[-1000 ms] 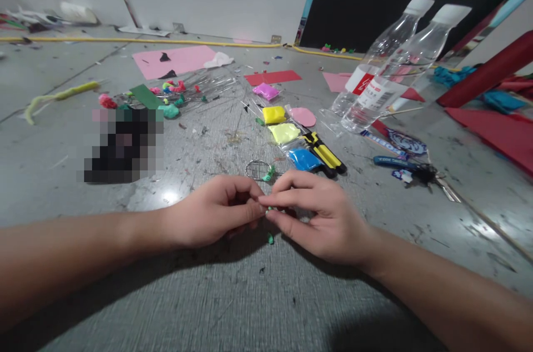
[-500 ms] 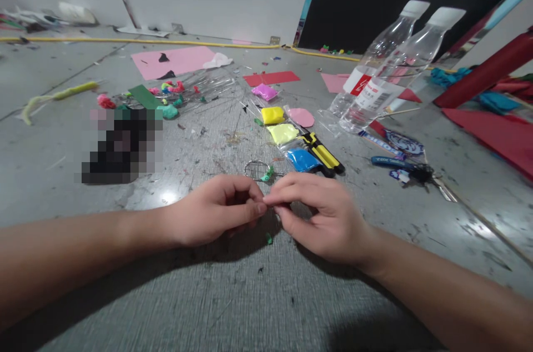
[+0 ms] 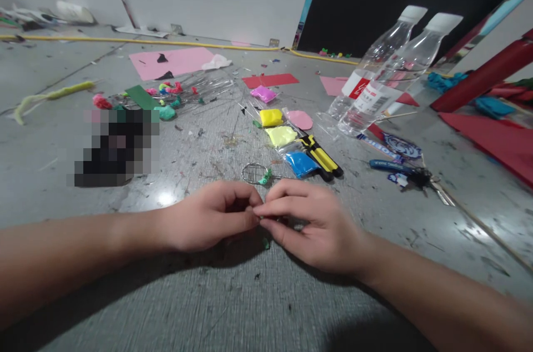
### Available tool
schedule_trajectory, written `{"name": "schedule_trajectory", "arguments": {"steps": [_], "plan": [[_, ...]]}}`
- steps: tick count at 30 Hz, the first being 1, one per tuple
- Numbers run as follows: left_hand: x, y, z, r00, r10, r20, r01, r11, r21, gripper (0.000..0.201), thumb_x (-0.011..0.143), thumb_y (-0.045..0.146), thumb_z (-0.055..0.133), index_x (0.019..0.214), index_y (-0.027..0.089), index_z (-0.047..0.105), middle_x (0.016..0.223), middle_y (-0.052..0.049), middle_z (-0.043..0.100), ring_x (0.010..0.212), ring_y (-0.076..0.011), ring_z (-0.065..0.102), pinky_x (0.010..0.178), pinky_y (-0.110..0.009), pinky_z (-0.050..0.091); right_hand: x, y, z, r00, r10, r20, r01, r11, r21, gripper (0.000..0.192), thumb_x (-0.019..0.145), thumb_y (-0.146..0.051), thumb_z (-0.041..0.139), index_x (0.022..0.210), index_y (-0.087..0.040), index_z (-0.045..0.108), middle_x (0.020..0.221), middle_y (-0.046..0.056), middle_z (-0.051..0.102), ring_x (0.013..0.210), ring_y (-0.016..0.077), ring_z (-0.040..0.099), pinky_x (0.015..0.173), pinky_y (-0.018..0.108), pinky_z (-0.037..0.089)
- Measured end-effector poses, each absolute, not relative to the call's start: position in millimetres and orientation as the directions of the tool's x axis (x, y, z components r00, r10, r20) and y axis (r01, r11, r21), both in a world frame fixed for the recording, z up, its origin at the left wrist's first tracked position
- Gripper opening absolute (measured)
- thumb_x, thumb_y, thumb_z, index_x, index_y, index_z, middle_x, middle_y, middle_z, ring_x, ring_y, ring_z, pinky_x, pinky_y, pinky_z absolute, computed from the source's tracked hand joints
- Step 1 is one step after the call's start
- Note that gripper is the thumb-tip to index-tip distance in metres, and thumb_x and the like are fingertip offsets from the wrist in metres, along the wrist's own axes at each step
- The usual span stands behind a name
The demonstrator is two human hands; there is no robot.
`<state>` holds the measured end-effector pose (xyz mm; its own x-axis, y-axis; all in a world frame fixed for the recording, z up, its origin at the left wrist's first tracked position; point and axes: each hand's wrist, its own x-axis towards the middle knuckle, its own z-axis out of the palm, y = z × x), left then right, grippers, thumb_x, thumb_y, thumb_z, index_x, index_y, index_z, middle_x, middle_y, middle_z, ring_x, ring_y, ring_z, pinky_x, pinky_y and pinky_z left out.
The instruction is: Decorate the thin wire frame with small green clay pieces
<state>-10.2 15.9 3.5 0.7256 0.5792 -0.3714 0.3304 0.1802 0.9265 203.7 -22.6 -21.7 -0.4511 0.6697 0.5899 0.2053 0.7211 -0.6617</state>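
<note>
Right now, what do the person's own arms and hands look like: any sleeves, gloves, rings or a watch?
Both forearms are bare as far as the picture shows: no sleeves in view. The left hand and right hand wear no gloves, and no ring, watch or bracelet shows.

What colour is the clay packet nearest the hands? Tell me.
Blue: the clay packet, clearest in the head view.

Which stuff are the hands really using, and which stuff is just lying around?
In use:
left hand
right hand
tiny green bit pinched between their fingers

Lying around:
green crumb
wire ring
clay packets
yellow-black tool
two bottles
keys
pink paper
</note>
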Motion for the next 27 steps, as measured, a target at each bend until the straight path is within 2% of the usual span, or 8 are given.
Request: {"name": "schedule_trajectory", "arguments": {"steps": [4, 8, 16, 21, 27], "plan": [[-9.0, 17.1, 4.5, 0.724, 0.604, -0.332, 0.289, 0.171, 0.942, 0.020, 0.091, 0.034, 0.067, 0.082, 0.017, 0.059, 0.059, 0.007, 0.050, 0.048, -0.0057, 0.043, 0.042, -0.015, 0.032, 205.2, -21.9, -21.4, -0.457, 0.660, 0.596, 0.194, 0.728, -0.657, 0.025, 0.092, -0.007, 0.064, 0.109, -0.019, 0.077, 0.097, 0.007, 0.070, 0.083, 0.0161, 0.069, 0.073, 0.031, 0.060], [-8.4, 18.1, 4.1, 0.729, 0.604, -0.322, 0.254, 0.198, 0.947, 0.015, 0.091, 0.029, 0.065, 0.083, 0.017, 0.059, 0.060, 0.008, 0.051, 0.049, -0.0054, 0.043, 0.043, -0.016, 0.034, 206.2, -22.0, -21.5, -0.446, 0.692, 0.567, 0.192, 0.693, -0.695, 0.027, 0.094, -0.007, 0.061, 0.109, -0.021, 0.079, 0.096, 0.006, 0.070, 0.082, 0.0158, 0.068, 0.071, 0.031, 0.059], [-10.4, 17.6, 3.2, 0.746, 0.585, -0.320, 0.306, 0.125, 0.944, 0.012, 0.086, 0.027, 0.066, 0.082, 0.018, 0.059, 0.060, 0.008, 0.051, 0.050, -0.0067, 0.045, 0.045, -0.017, 0.034, 203.9, -21.3, -24.2, -0.440, 0.728, 0.525, 0.195, 0.648, -0.736, 0.017, 0.092, -0.011, 0.068, 0.100, -0.021, 0.078, 0.093, 0.004, 0.071, 0.077, 0.0146, 0.067, 0.067, 0.029, 0.058], [-10.3, 18.1, 1.4, 0.712, 0.623, -0.324, 0.387, 0.036, 0.921, 0.011, 0.080, 0.024, 0.065, 0.075, 0.019, 0.057, 0.059, 0.009, 0.049, 0.050, -0.0066, 0.043, 0.044, -0.017, 0.032, 202.0, -21.5, -23.1, -0.442, 0.771, 0.459, 0.206, 0.585, -0.784, 0.013, 0.088, -0.010, 0.072, 0.093, -0.020, 0.079, 0.089, 0.003, 0.071, 0.075, 0.0141, 0.067, 0.065, 0.028, 0.056], [-8.5, 16.7, 3.3, 0.687, 0.631, -0.360, 0.409, 0.073, 0.909, 0.012, 0.077, 0.023, 0.063, 0.070, 0.020, 0.054, 0.051, 0.010, 0.046, 0.044, -0.0062, 0.040, 0.041, -0.016, 0.029, 200.6, -22.2, -19.5, -0.420, 0.837, 0.351, 0.169, 0.452, -0.876, 0.009, 0.086, -0.012, 0.074, 0.088, -0.019, 0.080, 0.086, 0.003, 0.072, 0.075, 0.0137, 0.067, 0.064, 0.027, 0.055]]}}
